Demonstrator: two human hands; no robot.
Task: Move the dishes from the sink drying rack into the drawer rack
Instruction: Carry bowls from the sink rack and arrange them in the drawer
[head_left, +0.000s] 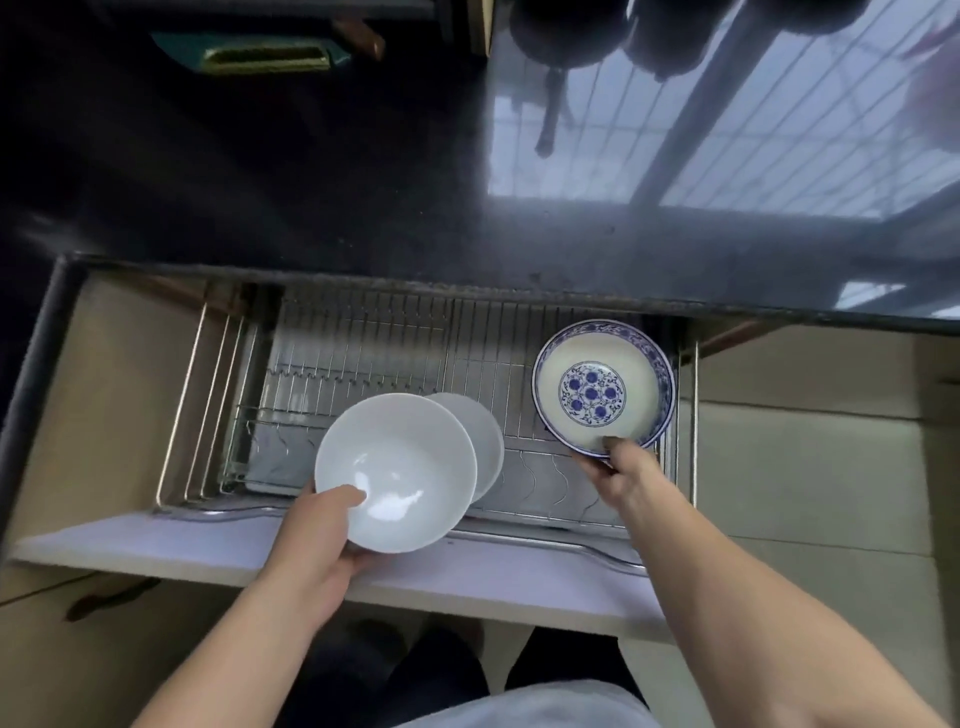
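Head camera looks down into the open drawer, where the wire drawer rack (395, 358) lies under the edge of the dark bench (311, 208). Left hand (317, 551) holds a white bowl (395, 470) by its near rim, thumb inside and fingers curled below, just above the front part of the rack. Behind this bowl a second white dish (483, 447) shows, partly hidden; I cannot tell if it already stands in the rack. Right hand (623, 473) pinches the near rim of a blue patterned plate (602, 387), which is tilted over the right end of the rack; whether it touches the wires I cannot tell. So both grips are closed on dishes. I judge the step in hand is the placing. Next move calls for lowering each dish into a slot between the wires, keeping it steady, and only then opening the fingers.
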